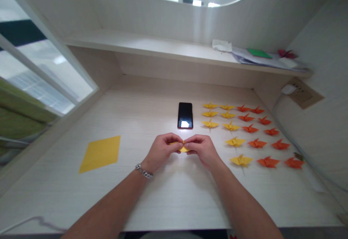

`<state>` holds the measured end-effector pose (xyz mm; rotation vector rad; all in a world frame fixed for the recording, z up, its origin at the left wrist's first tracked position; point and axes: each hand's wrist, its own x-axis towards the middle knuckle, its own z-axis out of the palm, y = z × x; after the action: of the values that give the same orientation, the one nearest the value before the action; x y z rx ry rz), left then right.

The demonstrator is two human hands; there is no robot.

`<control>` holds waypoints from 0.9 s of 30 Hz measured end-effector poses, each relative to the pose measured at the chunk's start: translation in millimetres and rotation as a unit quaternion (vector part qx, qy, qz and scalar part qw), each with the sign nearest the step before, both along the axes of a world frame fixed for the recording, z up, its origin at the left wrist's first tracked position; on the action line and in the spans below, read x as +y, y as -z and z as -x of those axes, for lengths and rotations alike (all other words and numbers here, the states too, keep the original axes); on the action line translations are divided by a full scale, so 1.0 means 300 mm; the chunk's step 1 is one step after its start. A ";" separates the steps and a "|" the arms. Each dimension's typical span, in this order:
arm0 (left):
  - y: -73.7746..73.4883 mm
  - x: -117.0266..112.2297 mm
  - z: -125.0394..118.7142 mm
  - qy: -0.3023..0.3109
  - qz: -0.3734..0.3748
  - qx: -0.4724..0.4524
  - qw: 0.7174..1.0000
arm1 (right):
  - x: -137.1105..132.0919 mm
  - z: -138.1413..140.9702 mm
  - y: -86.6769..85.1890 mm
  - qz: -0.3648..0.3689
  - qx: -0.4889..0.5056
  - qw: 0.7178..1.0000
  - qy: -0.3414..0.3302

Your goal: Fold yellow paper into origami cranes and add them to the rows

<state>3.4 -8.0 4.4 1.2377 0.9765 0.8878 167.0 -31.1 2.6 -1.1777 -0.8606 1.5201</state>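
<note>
Between my two hands is a small folded piece of yellow origami paper (184, 148), held just above the desk. My left hand (165, 147), with a chain bracelet at the wrist, pinches its left side between thumb and fingers. On the right side, my right hand (200, 148) pinches it in the same way, so much of the paper is hidden by fingers. A flat yellow sheet (100, 153) lies on the desk to the left. To the right stand rows of folded paper cranes, yellow ones (235, 142) nearer my hand and orange ones (257, 143) beyond.
A black phone (185, 115) lies just past my hands on the pale desk (146, 97). Papers (266, 60) rest on the shelf (163, 50) above. A plugged-in cable (285, 123) runs down the right wall, and a window (40, 68) is at the left.
</note>
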 end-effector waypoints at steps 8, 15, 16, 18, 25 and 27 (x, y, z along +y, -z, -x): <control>0.014 0.003 0.001 0.009 0.022 -0.033 0.999 | -0.002 -0.009 0.006 -0.020 0.003 1.000 -0.010; 0.015 0.002 -0.003 0.013 0.039 -0.067 0.997 | -0.001 -0.012 0.009 -0.020 0.021 0.999 -0.013; 0.015 0.002 -0.003 0.014 0.035 -0.065 0.997 | -0.001 -0.014 0.009 -0.019 0.024 0.999 -0.014; 0.013 0.001 -0.001 0.017 0.022 -0.053 0.998 | -0.001 -0.016 0.008 -0.016 0.027 0.999 -0.019; -0.006 -0.003 0.004 0.021 -0.032 0.019 0.999 | -0.001 -0.013 0.003 -0.007 0.003 1.000 -0.016; -0.009 -0.004 0.003 0.021 -0.034 0.028 0.999 | 0.000 -0.011 0.005 -0.009 -0.019 1.000 -0.011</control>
<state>2.4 -9.0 7.1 1.3419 0.9688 0.8631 170.2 -31.1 1.1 -1.1909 -0.9135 1.5093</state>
